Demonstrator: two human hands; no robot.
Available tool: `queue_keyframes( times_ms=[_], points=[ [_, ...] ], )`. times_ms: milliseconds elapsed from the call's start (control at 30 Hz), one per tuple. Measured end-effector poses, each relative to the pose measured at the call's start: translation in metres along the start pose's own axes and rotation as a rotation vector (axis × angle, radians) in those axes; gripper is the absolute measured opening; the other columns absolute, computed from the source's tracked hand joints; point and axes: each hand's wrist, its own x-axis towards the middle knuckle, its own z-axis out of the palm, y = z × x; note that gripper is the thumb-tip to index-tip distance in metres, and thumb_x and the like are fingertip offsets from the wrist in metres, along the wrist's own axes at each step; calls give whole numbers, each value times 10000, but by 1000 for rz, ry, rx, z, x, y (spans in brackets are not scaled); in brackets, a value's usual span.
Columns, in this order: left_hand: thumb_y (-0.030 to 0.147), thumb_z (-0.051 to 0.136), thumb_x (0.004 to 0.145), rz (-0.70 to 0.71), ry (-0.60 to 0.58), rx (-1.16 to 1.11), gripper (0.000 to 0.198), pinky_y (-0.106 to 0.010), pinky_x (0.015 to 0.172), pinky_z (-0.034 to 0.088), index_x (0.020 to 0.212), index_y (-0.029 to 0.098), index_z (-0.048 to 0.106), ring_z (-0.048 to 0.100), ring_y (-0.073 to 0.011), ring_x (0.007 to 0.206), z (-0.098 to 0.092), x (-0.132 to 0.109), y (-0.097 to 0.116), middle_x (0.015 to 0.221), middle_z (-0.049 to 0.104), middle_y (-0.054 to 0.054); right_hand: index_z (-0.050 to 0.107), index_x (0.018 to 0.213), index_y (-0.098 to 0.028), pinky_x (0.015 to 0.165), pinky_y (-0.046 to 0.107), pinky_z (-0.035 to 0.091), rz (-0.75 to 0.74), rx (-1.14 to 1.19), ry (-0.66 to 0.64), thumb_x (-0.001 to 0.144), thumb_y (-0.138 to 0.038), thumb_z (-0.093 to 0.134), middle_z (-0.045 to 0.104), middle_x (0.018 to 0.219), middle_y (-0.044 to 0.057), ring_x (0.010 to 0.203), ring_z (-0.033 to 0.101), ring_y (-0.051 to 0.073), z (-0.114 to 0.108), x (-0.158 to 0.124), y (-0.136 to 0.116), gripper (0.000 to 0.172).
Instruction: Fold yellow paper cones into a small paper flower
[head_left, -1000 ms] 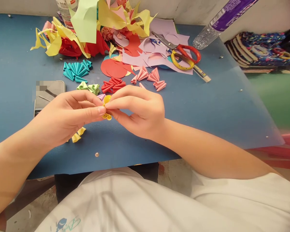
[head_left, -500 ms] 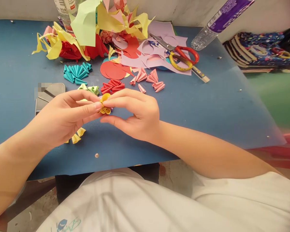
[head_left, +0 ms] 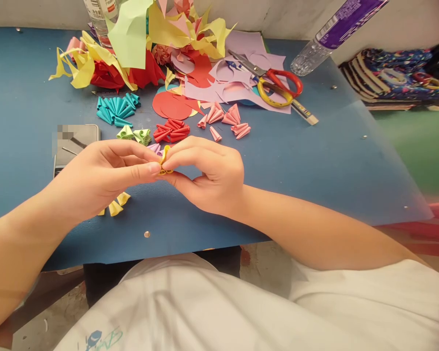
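Observation:
Between my fingertips is a yellow rolled-paper piece (head_left: 165, 157), with small coils at its lower edge. My left hand (head_left: 106, 178) pinches it from the left, and my right hand (head_left: 208, 173) pinches it from the right; the fingers cover much of it. Just behind it, partly hidden, lie purple paper cones (head_left: 154, 148). Beyond my hands are green cones (head_left: 142, 136), red cones (head_left: 171, 130), teal cones (head_left: 115, 109) and pink cones (head_left: 231, 117). Pale yellow cones (head_left: 115, 208) lie below my left hand.
A phone (head_left: 80, 139) lies left, partly behind my left hand. Scissors (head_left: 274, 87) and a utility knife (head_left: 304, 112) rest on purple paper scraps (head_left: 237, 90). Crumpled paper (head_left: 128, 44) is heaped at the back. A purple-labelled bottle (head_left: 325, 41) stands at the back right.
The yellow paper piece has turned, so its rounded top now shows narrower and its coils flatter. Both hands have shifted slightly right, and my right thumb has closed in on the piece.

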Motion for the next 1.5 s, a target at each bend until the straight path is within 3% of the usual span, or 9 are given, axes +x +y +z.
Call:
queue_keyframes(
  times_ms=[167,267,467,633,767,1000,1133,1267,1500],
  points=[
    [383,981,814,26,74,37,304,-393,994,657,1059,223,897,814,-328,1133,1,-1,-2,1043,871,-78,718,979,-238,827,296,679,-30,-48,49,1019,-198,731,825,950,24,906,794,146,0,2,1,58],
    [372,973,827,44,53,28,316,-409,1068,644,1109,248,901,814,-319,1150,1,-2,-2,1085,875,-72,706,985,-253,812,292,680,-23,-79,62,1038,-224,709,827,946,5,898,797,139,0,1,2,60],
    [347,992,805,62,32,69,364,-363,957,681,1146,269,892,832,-297,1081,4,-3,0,1095,878,-70,675,937,-264,751,329,654,-22,-169,71,992,-316,789,794,875,-14,801,754,155,-1,1,6,137],
    [339,982,811,84,38,53,258,-375,990,670,1050,277,908,827,-286,1063,8,-3,2,1079,877,-62,641,918,-233,703,331,616,14,-99,153,933,-322,844,712,888,13,833,694,173,1,3,7,222],
    [314,993,783,70,27,13,205,-386,1023,664,969,283,913,832,-288,1043,8,-3,2,999,870,-37,665,993,-223,678,301,621,46,-30,99,957,-271,815,746,899,13,813,702,155,2,0,7,161],
    [263,917,902,38,-39,-5,106,-273,900,628,1003,235,901,806,-207,986,3,-4,4,960,872,-43,709,913,-229,714,304,648,-7,-32,4,983,-229,793,784,843,-10,763,741,141,-4,3,6,110],
    [316,932,884,14,-92,49,114,-257,766,595,940,221,901,778,-192,872,-3,-2,6,906,860,-60,698,874,-233,672,304,640,61,76,-122,984,-329,813,756,793,-28,684,690,121,-7,8,9,186],
    [310,962,835,-11,-91,80,119,-214,620,523,898,230,899,717,-147,734,-5,0,8,836,831,-44,711,921,-236,695,277,663,44,231,-163,954,-209,833,783,830,-31,739,721,111,-10,13,12,129],
    [265,948,833,-20,-6,-13,100,-319,874,637,864,210,870,759,-186,857,-3,0,4,842,813,-20,693,1159,-252,811,166,704,25,202,-51,948,-66,777,828,1007,-18,846,795,68,-7,9,7,293]
  ],
)
